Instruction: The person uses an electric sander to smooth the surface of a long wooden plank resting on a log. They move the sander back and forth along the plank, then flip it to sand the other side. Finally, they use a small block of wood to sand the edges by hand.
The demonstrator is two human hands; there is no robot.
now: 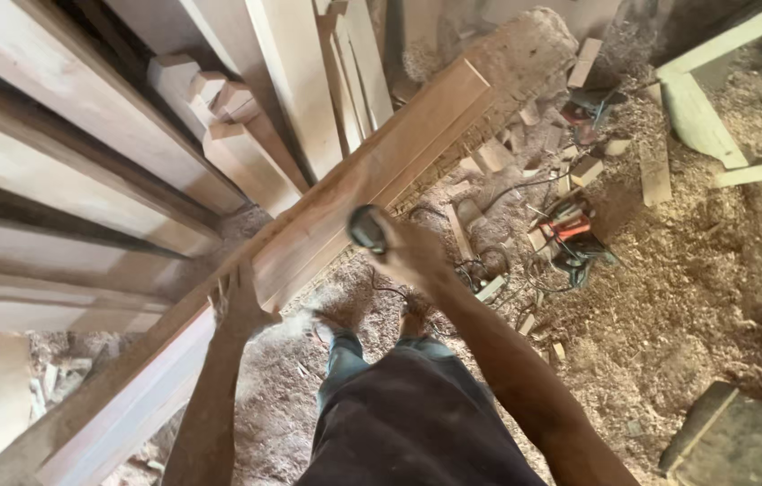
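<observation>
Right hand (412, 252), fingers closed around a small dark round tool (367, 228), held against the near edge of the long plank (381, 171). Left hand (241, 306), fingers spread, presses flat on the same plank, which slants above the sawdust floor (696, 288). Firm left-hand pressure should steady the plank beside the stacked boards (84, 144).

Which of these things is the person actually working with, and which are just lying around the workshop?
In use:
long wooden plank, steadied by the left hand
small dark round object, blurred, in the right hand

Lying about:
red power tool
wood offcuts
stacked boards
sawdust
</observation>
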